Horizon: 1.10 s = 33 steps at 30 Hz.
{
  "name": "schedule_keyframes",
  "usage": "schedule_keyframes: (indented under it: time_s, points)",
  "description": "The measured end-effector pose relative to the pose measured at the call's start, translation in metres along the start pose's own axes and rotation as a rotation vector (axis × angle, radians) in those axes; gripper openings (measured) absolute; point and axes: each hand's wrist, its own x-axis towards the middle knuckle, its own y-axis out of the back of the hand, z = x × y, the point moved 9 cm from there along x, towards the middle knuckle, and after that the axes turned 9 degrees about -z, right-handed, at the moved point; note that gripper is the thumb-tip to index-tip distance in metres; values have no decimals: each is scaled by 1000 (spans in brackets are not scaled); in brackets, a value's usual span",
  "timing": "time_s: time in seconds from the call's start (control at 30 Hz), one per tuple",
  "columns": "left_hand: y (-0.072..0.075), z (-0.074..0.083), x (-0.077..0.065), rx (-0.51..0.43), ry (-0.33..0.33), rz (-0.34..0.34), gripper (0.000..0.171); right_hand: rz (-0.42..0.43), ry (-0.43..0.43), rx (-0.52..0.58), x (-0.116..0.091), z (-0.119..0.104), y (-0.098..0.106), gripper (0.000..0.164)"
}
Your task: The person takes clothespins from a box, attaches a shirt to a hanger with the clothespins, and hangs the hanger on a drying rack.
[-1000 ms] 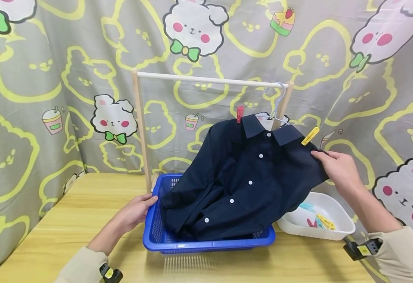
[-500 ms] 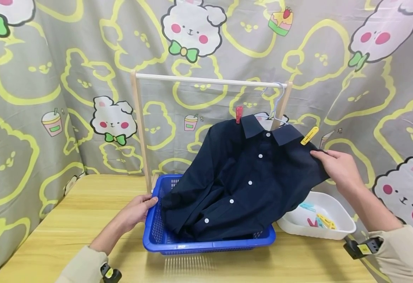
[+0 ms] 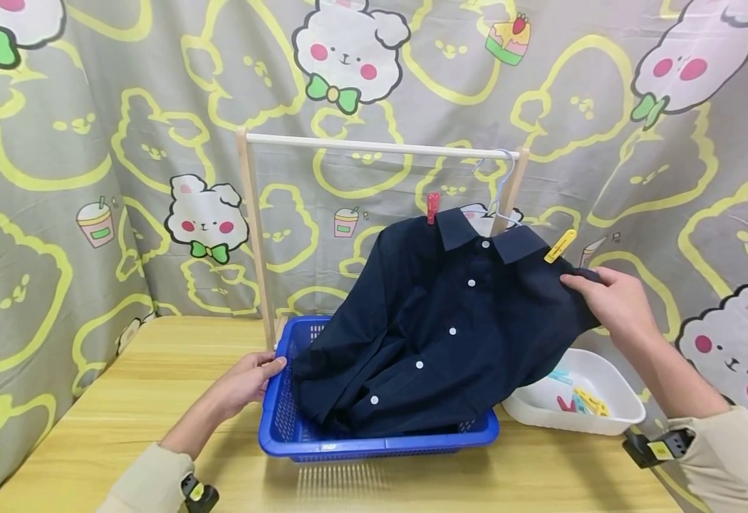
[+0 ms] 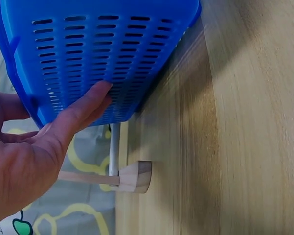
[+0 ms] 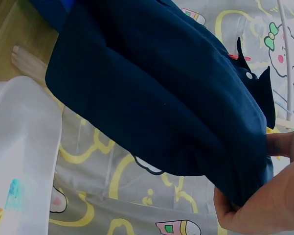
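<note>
A dark navy button-up shirt hangs from a light wire hanger, its lower part lying in a blue plastic basket. My right hand pinches the shirt's shoulder at the right, and the right wrist view shows the cloth between thumb and fingers. On the shirt's shoulders sit a red clothespin and a yellow clothespin. My left hand grips the basket's left rim. In the left wrist view, fingers lie along its slotted wall.
A wooden rack with a white bar stands behind the basket, the hanger hooked near its right end. To the right, a white tub holds several clothespins. A patterned curtain backs the wooden table.
My right hand has shifted very slightly at the shirt's shoulder, and a bit of cloth now bunches above its fingers. My left hand and the basket stay in place.
</note>
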Motion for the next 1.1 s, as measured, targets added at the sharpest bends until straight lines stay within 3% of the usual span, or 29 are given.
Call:
schedule_keyframes:
  time_s: [0.27,0.77,1.1]
  points:
    - [0,0,0,-16,-10,-13,52,37,18,12,0,-5,3,58]
    - [1,-1,1,-30,-5,-18,53,90,18,23,1,-10,7,63]
    - [4,-2,2,-10,8,2,53,163,101,-59,-3,-29,8,53]
